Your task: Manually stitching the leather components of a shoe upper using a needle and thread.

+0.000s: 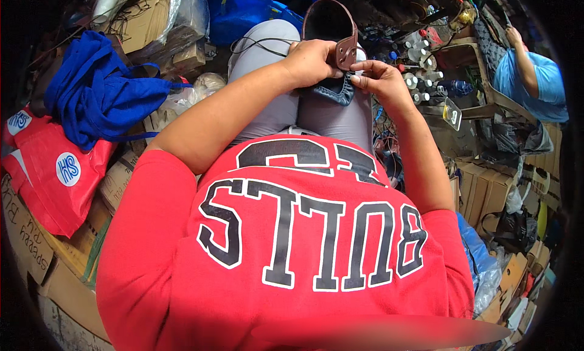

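Observation:
A brown leather shoe upper [328, 13] rests over my lap near my knees, its rounded opening facing up and small holes in its side flap. My left hand [311, 62] is closed on the near end of this flap. Just below it lies a dark blue piece with a stitched edge [336, 94]; whether it joins the leather cannot be told. At the flap's right edge, my right hand [384, 84] has its thumb and forefinger brought together in a pinch. Whatever sits between those fingertips is too small to make out.
A thin black cord [267, 42] lies across my left knee. To the left are a blue cloth bag [103, 89], a red bag [58, 174] and cardboard boxes [36, 247]. Several small bottles [423, 77] stand on the right; beyond them sits a person in light blue [532, 83].

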A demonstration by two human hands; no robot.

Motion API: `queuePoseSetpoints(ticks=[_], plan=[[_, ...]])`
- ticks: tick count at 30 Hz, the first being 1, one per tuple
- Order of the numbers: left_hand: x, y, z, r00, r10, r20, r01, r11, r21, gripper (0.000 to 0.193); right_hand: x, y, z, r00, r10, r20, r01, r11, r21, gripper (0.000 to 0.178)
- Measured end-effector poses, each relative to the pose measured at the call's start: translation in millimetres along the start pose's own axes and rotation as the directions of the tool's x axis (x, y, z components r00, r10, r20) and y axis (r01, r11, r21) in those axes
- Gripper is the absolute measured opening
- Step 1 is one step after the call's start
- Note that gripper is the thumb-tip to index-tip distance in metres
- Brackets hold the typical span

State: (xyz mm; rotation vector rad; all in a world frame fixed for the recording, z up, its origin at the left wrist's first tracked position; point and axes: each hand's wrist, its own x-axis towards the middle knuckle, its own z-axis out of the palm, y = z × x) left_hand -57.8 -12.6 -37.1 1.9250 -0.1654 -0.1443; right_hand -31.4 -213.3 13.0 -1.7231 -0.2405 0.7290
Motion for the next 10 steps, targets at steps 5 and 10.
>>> queuePoseSetpoints(ticks=[5, 10], plan=[[-11.5, 50.4, -20.8, 0.989, -0.135, 0.054, 0.113, 0.945, 0.306, 0.022, 10.0, -6.5, 2.4, 1.0, 0.017, -0.017, -0.02, 0.979, -0.202, 0.017], [-15.1, 50.3, -36.7, 0.99, -0.111, 0.082, 0.044, 0.82, 0.57, 0.023, 11.6, -6.3, 2.1, 0.998, -0.03, 0.047, 0.033, 0.998, -0.057, 0.015]])
